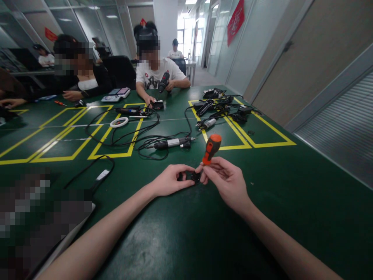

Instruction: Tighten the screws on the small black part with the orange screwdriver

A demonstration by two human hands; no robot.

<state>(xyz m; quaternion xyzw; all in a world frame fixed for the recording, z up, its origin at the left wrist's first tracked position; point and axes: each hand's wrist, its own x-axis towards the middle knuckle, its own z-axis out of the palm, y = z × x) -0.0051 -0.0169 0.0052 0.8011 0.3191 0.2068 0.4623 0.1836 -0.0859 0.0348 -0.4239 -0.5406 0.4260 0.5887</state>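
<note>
So the left hand (pixel 171 179) was down on the green table (pixel 180 241), thumb and index finger pinching a small black part (pixel 196 177) between their tips, the other fingers kinda curled in. That part sat right in front of the person, just between the two hands, too tiny and dark to make out properly. The right hand (pixel 229 179) had its thumb and fingers closed round the low end of an orange-and-black screwdriver (pixel 212 148), handle up and leaning a bit right, bottom end right by the part. Couldn't tell if the tip was actually seated, fingers were in the way. Past the hands lay a grey-and-black power tool (pixel 173 142) with looping cable, a white ring (pixel 118 125) farther left, and a heap of black gear (pixel 206 105) on the right. Across the table a co-worker (pixel 176 70) held a drill (pixel 163 81).
</note>
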